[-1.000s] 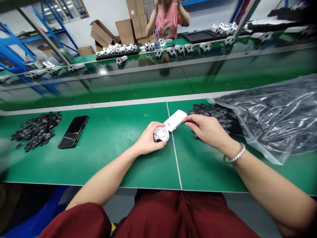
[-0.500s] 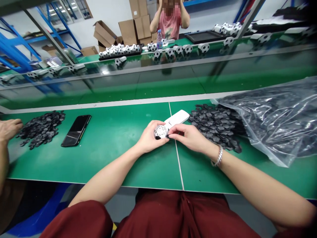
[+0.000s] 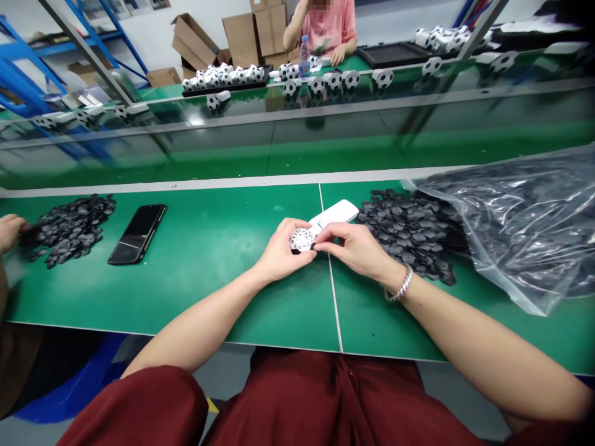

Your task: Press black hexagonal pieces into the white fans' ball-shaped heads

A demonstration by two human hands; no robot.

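My left hand (image 3: 282,253) is closed around a white soccer-ball-shaped shell (image 3: 302,238) with an openwork pattern. A flat white handle (image 3: 338,214) runs from the ball up to the right. At the ball's lower right edge, my right hand (image 3: 356,244) pinches a small black piece, mostly hidden by the fingertips and pressed against the shell. Just right of that hand lies a heap of flat black pieces (image 3: 409,229) of the same dark colour.
A clear plastic bag (image 3: 534,229) of black pieces lies at the right. A phone (image 3: 138,234) and another black heap (image 3: 74,226) are at left, near a co-worker's hand (image 3: 10,230). Across the green conveyor (image 3: 232,148) stand soccer-ball items (image 3: 383,78); a person (image 3: 328,28) sits behind.
My right fingertips have closed in on the ball's edge with the black piece. The person opposite has lowered one hand to the table. The view has shifted slightly.
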